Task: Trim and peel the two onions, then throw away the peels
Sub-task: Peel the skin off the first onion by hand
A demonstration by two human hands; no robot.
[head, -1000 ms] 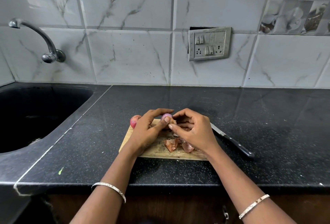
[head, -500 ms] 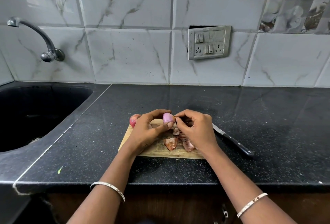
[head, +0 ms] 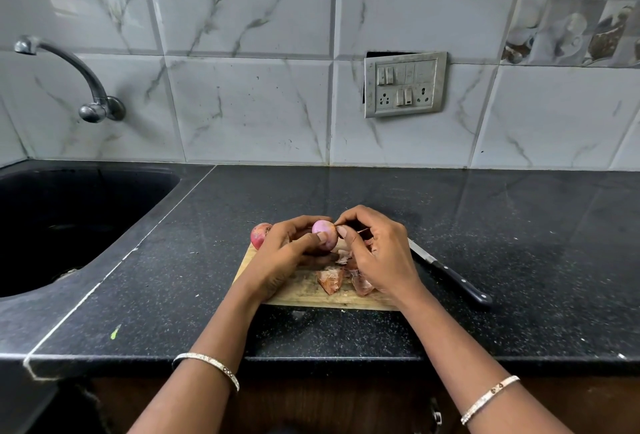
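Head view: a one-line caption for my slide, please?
Left hand holds an onion above the board; right hand pinches its tip.

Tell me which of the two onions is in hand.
The pale pink onion, gripped by the left hand while the right hand pinches a skin strip at it. The darker red onion lies at the cutting board's far-left corner.

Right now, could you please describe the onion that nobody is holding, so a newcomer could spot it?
On the black countertop lies a wooden cutting board, right of the sink. The free onion sits at the board's far left corner, just behind the left hand. It is darker red than the pale pink onion gripped in that hand.
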